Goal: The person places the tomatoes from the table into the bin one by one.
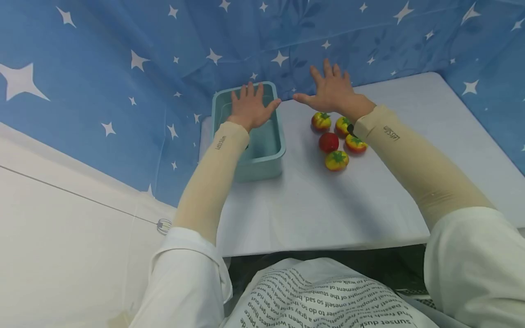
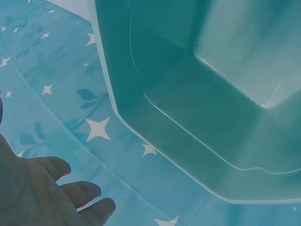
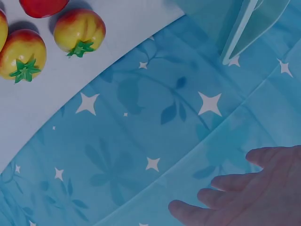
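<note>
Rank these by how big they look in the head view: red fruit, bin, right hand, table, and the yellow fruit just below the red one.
Largest to smallest:
1. Table
2. Bin
3. Right hand
4. Red fruit and yellow fruit: too alike to rank

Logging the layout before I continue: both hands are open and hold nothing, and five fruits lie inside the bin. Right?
Not quite: the five fruits lie on the white table beside the bin, not inside it, as the head view shows. The left hand and right hand are indeed open and hold nothing.
</note>
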`<action>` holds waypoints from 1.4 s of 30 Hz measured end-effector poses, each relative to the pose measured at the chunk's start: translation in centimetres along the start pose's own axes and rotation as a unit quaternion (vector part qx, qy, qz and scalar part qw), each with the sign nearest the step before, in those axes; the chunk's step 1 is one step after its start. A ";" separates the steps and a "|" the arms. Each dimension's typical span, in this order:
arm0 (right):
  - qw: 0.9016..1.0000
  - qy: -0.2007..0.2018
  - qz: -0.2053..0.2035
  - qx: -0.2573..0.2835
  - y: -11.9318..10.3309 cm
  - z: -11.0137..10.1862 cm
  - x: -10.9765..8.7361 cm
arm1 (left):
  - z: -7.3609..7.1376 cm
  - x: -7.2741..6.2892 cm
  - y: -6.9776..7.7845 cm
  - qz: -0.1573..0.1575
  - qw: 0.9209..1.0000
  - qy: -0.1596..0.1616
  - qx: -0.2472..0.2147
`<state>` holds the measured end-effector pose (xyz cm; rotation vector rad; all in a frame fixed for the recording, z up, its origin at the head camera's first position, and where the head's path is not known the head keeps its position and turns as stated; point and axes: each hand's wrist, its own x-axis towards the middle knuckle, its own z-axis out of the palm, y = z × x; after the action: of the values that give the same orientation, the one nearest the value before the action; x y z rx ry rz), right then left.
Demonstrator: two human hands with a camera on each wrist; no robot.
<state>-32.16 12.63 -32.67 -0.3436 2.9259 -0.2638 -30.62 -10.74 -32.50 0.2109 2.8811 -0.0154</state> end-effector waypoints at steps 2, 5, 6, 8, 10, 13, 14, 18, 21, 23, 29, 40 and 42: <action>1.000 -0.001 0.000 0.008 0.2 0.1 -0.2 | 0.1 -0.1 -0.1 0.003 1.000 0.001 -0.006; 1.000 0.003 -0.004 0.031 1.0 0.5 -0.8 | 0.3 -0.7 -0.3 0.009 1.000 0.002 -0.021; 0.999 0.007 -0.004 0.039 1.3 0.6 -1.0 | 0.4 -1.0 -0.4 0.012 1.000 0.002 -0.028; 0.998 0.017 -0.006 0.053 2.1 1.1 -1.7 | 0.6 -1.8 -0.6 0.019 0.999 0.002 -0.043; 0.997 0.024 -0.006 0.069 3.0 1.5 -2.5 | 0.8 -2.7 -1.0 0.026 0.998 0.002 -0.056; 0.996 0.028 -0.011 0.080 4.2 2.5 -3.8 | 1.4 -4.2 -1.8 0.033 0.997 0.008 -0.071; 0.996 0.028 -0.014 0.087 4.5 3.0 -4.3 | 1.7 -4.8 -2.0 0.033 0.997 0.011 -0.075; 0.994 0.030 -0.026 0.105 5.1 5.2 -6.4 | 3.9 -7.5 -2.7 0.039 0.994 0.030 -0.098; 0.992 0.028 -0.030 0.120 5.1 7.6 -8.2 | 6.0 -9.8 -2.7 0.055 0.992 0.054 -0.102; 0.991 0.023 -0.031 0.124 5.2 9.4 -9.2 | 7.4 -11.4 -2.5 0.065 0.990 0.072 -0.101; 0.989 0.033 -0.025 0.143 6.2 14.7 -11.7 | 11.2 -15.9 -2.3 0.074 0.975 0.156 -0.137; 0.975 0.076 0.049 0.202 8.3 19.7 -13.5 | 16.5 -17.7 -2.1 0.061 0.900 0.386 -0.193; 0.974 0.079 0.057 0.206 8.5 20.3 -13.6 | 16.9 -17.7 -2.0 0.067 0.896 0.395 -0.190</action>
<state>-16.83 20.97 -51.82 -0.0938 2.9248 -0.8991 -9.79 -15.69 -44.48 0.4170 3.5539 0.8395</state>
